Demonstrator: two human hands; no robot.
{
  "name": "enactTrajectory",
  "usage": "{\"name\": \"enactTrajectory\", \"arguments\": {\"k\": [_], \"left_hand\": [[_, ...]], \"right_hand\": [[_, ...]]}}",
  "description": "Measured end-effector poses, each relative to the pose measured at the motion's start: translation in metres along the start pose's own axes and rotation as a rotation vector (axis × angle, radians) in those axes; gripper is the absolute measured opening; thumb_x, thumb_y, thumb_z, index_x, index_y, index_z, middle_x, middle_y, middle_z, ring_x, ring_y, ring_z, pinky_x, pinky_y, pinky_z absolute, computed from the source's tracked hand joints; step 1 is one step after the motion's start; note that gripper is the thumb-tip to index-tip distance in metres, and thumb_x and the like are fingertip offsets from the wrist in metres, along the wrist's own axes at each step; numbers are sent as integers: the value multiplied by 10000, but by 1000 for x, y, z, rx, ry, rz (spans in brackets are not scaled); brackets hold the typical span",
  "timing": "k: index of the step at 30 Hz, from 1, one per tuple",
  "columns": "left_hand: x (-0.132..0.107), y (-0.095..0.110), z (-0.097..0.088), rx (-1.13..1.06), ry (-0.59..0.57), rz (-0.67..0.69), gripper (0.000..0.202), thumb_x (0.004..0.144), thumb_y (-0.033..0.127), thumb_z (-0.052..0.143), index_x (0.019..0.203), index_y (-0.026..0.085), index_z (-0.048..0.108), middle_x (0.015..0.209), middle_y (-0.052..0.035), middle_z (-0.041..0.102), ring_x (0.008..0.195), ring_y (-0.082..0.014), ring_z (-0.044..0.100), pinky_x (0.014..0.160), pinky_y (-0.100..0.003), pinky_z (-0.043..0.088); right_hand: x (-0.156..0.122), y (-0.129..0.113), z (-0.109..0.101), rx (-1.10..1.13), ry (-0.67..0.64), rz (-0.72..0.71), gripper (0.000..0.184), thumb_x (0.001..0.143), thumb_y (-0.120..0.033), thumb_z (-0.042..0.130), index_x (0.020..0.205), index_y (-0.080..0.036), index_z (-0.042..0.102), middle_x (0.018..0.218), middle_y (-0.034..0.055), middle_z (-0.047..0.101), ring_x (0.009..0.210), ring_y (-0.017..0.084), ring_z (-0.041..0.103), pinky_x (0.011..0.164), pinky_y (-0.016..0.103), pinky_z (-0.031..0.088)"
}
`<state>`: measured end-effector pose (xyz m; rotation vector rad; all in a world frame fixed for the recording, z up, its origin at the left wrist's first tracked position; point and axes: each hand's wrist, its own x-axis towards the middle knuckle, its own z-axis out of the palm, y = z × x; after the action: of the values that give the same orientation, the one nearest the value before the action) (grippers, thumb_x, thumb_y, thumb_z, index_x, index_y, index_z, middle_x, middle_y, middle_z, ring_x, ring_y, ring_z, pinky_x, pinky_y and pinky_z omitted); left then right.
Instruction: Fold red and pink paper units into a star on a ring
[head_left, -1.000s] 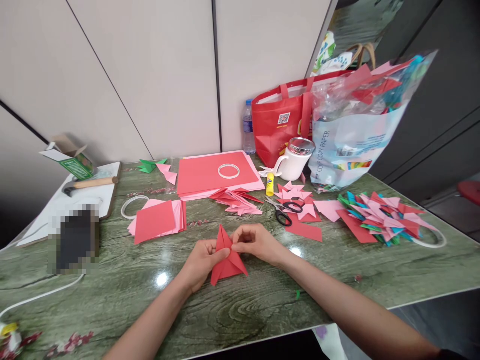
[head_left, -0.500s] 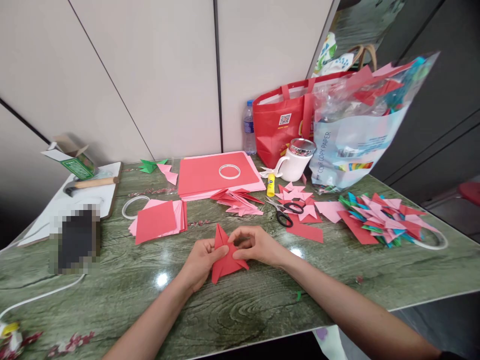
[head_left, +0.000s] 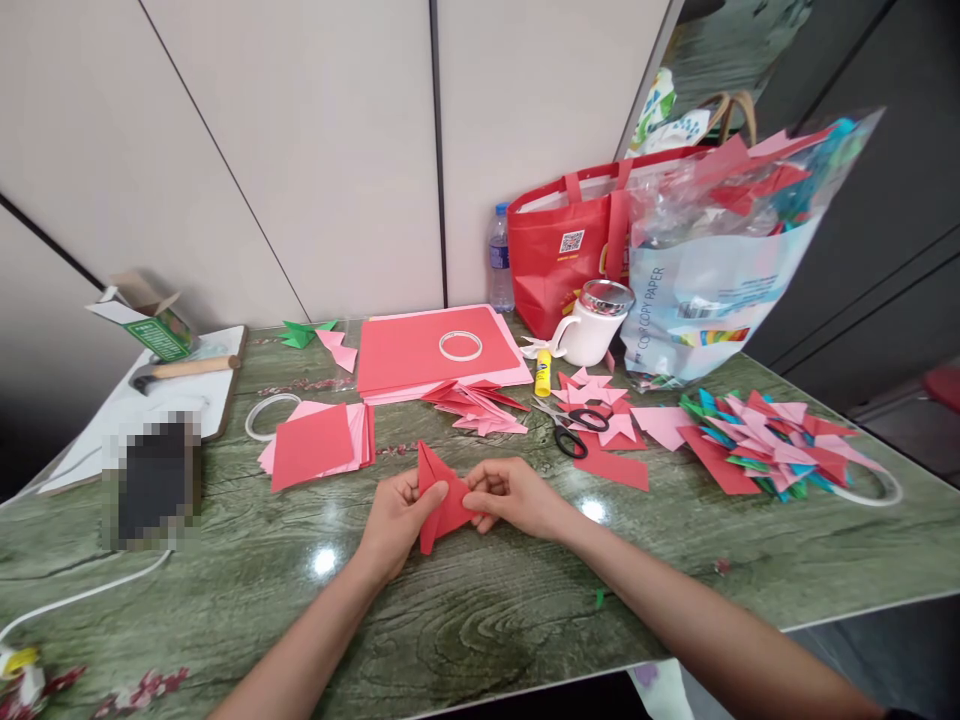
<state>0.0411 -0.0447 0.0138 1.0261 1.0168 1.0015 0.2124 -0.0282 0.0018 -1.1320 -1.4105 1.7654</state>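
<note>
A folded piece of red paper (head_left: 448, 512) with pointed corners is between my hands, above the near middle of the table. My left hand (head_left: 396, 520) pinches it on its left side, thumb across the front. At the right edge, my right hand (head_left: 510, 497) grips the paper between thumb and curled fingers. Behind them lies a pile of folded red and pink paper pieces (head_left: 474, 408). To the left is a stack of red and pink paper squares (head_left: 311, 447). Black-handled scissors (head_left: 571, 425) rest on folded pink and red pieces to the right.
Red and pink sheets (head_left: 405, 350) carry a tape roll (head_left: 460, 346). A glue stick (head_left: 543, 373), white mug (head_left: 592, 330), red bag (head_left: 555, 260) and plastic paper bag (head_left: 686, 290) stand behind. Colourful folded pieces (head_left: 780, 440) lie right; a hammer (head_left: 187, 370) and blurred dark object (head_left: 157, 482) left.
The red paper has shifted slightly left and up, and its right flap is now covered by my right fingers. My right hand has closed on its edge.
</note>
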Motion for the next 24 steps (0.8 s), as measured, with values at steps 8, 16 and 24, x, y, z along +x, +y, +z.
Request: {"name": "enactTrajectory", "arguments": {"k": [8, 16, 24], "left_hand": [[0, 2, -1, 161, 43, 26, 513, 683, 390, 695, 1091, 93, 603, 714, -33, 678, 596, -134, 577, 569, -221, 453], [-5, -5, 8, 219, -61, -2, 738, 688, 424, 677, 1309, 109, 433, 545, 32, 586, 462, -96, 474, 441, -182, 374], [-5, -3, 7, 237, -90, -11, 738, 714, 412, 649, 1319, 69, 402, 639, 5, 609, 519, -95, 462, 490, -189, 367]], "right_hand": [[-3, -3, 3, -327, 216, -304, 146, 785, -311, 584, 827, -174, 617, 712, 10, 606, 654, 128, 555, 576, 233, 436], [-8, -9, 9, -274, 348, -381, 137, 759, -282, 611, 685, -173, 645, 675, 16, 637, 629, 136, 554, 569, 233, 425], [-8, -9, 7, -193, 217, -318, 142, 753, -284, 607, 727, -160, 671, 706, 25, 674, 623, 137, 562, 586, 246, 429]]}}
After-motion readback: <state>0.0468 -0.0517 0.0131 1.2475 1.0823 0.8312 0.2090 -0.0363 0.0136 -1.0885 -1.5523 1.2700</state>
